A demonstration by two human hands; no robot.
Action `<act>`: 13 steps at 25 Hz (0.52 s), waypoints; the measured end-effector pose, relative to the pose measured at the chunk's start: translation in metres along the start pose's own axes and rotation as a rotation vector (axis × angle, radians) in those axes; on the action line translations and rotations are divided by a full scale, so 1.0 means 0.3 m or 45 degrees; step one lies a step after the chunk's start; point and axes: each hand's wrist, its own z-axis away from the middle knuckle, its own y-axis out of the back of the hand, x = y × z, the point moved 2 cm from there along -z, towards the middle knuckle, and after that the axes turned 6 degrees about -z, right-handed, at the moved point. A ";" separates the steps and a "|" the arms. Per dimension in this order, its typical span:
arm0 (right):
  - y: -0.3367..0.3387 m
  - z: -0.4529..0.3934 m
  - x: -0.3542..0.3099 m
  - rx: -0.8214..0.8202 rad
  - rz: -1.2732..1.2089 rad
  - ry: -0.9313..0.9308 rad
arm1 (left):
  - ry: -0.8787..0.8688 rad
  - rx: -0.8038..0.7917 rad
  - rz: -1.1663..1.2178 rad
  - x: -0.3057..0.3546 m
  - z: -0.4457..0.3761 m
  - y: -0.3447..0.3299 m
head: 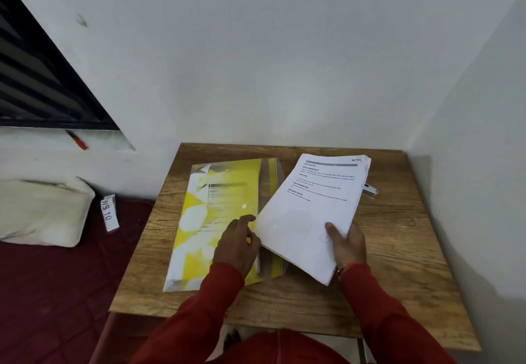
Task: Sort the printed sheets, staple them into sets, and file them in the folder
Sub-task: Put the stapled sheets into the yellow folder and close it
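The wooden desk (398, 249) sits in a wall corner, with bare top along its right and near edges. The right hand (345, 242) pinches the stack of printed sheets (310, 215) by its near corner, thumb on top, over the yellow folder (216, 215); the left hand (237, 245) rests loose-fingered on the folder, which seems to hold a sheet. A metal object, perhaps the stapler (370, 191), peeks from behind the stack.

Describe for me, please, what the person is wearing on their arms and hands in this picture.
Both arms are covered by long red sleeves that reach to the wrists. The left hand and the right hand are bare, with no gloves. A thin band with a reddish and pale look shows at the right wrist, just at the edge of the sleeve; its details are too small to tell.
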 end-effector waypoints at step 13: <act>-0.195 0.063 -0.046 -0.561 0.204 -0.124 | -0.070 0.008 -0.074 0.004 0.028 0.082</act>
